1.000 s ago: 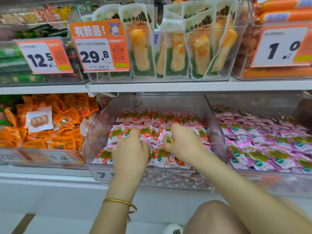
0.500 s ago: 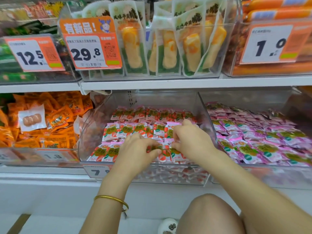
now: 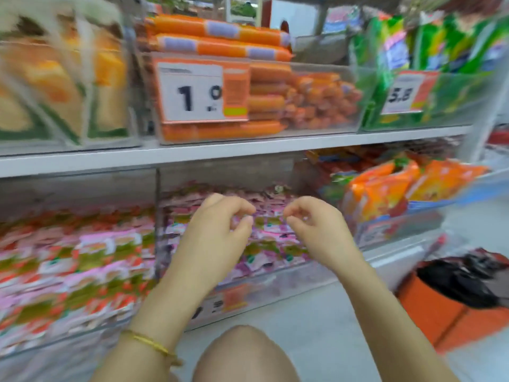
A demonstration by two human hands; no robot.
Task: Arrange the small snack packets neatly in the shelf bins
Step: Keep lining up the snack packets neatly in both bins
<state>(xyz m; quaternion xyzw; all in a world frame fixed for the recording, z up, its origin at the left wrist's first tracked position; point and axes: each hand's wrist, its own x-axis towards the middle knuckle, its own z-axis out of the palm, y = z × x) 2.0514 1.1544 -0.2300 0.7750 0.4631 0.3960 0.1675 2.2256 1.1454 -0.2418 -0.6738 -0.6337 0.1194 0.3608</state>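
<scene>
The hands are moving over from the red packets (image 3: 68, 260) to the pink packets (image 3: 271, 244) in the next bin (image 3: 275, 286). The left hand (image 3: 212, 244) and right hand (image 3: 316, 230) are hovering there, fingers (image 3: 242, 208) loosely curled, apparently empty. The red rows are looking tidy; the pink ones are still waiting.

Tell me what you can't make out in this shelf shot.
All in the head view:
- Pink packets: print unreadable, motion blur.
- Left hand and right hand: fingers curled; blur hides whether either grip holds a packet.
- Lower price tag: digits smeared, partly behind the left forearm.
- Orange box: cut off by the right edge; its black contents are unclear.
</scene>
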